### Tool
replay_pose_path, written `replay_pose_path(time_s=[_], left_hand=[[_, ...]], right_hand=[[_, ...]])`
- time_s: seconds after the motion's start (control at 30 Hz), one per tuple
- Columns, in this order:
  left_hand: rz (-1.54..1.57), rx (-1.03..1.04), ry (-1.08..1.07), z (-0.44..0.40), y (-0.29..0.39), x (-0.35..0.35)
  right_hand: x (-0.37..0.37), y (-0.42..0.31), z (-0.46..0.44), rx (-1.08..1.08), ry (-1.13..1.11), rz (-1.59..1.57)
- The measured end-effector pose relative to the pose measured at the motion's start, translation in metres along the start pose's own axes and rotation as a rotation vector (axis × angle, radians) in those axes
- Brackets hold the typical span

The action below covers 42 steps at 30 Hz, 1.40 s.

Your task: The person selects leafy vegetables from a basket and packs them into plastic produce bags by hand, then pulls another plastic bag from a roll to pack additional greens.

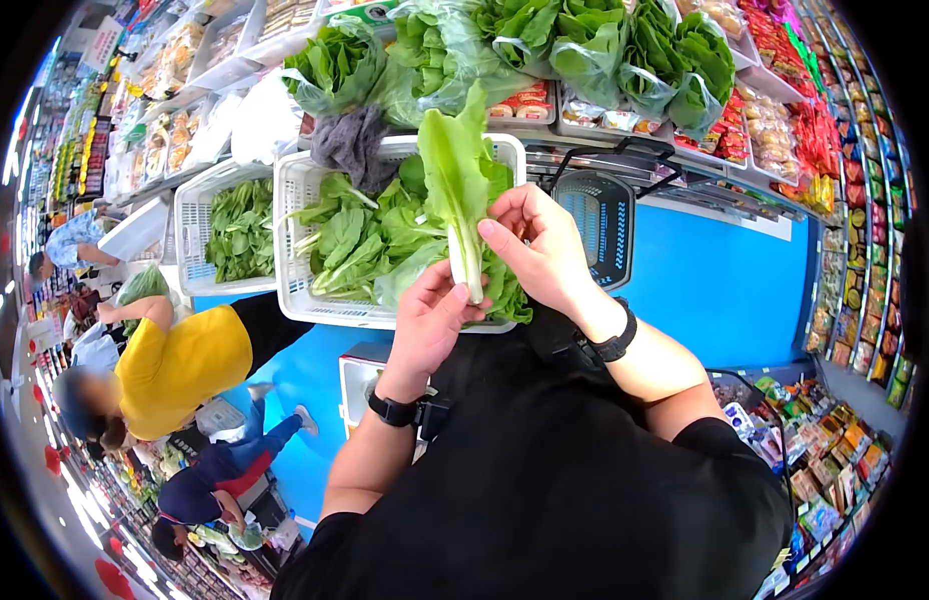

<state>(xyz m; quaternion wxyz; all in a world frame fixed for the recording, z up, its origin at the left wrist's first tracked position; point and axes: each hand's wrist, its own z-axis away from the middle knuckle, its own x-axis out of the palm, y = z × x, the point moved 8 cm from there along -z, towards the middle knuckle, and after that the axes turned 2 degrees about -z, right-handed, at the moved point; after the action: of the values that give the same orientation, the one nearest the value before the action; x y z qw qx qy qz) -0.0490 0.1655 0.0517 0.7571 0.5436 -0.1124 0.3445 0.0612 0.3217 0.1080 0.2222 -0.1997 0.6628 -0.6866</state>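
Greens (452,175) lie with stem in left hand (429,318).

Grocery shop | packaged goods (869,230) on long shelving | bagged leafy greens (589,50) on display | red snack packets (774,40)

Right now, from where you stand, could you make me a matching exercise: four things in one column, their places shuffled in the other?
Things
1. long pale-green leafy vegetable with a white stem
2. crumpled dark grey cloth
3. black plastic basket with black handles
4. person in a yellow top

Places
A. to the right of the large white plastic basket
B. over to the left of the large white plastic basket
C. on that basket's far rim
D. held by its stem in the left hand

Pairs: 1-D, 2-C, 3-A, 4-B
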Motion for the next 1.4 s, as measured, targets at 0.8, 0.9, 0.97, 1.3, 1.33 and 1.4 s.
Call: replay_pose_path(time_s=[0.8,0.9,0.97,1.3,1.33,1.4], left_hand=[[-1.183,0.749,0.564,0.054,0.044,0.044],[-0.931,0.659,0.550,0.049,0.041,0.024],[-0.846,0.634,0.542,0.044,0.040,0.004],[-1.100,0.251,0.936,0.056,0.049,-0.080],[-1.277,0.224,0.928,0.053,0.032,-0.081],[-1.458,0.215,0.930,0.051,-0.006,-0.084]], right_hand=[[-0.050,0.046,-0.012,0.499,-0.513,-0.904],[-0.057,0.034,0.002,0.624,-0.462,-0.828],[-0.058,0.040,-0.007,0.565,-0.542,-0.656],[-0.010,0.076,-0.030,0.568,-0.676,-0.992],[-0.007,0.084,-0.027,0.574,-0.687,-0.993],[-0.005,0.104,-0.023,0.590,-0.627,-1.018]])
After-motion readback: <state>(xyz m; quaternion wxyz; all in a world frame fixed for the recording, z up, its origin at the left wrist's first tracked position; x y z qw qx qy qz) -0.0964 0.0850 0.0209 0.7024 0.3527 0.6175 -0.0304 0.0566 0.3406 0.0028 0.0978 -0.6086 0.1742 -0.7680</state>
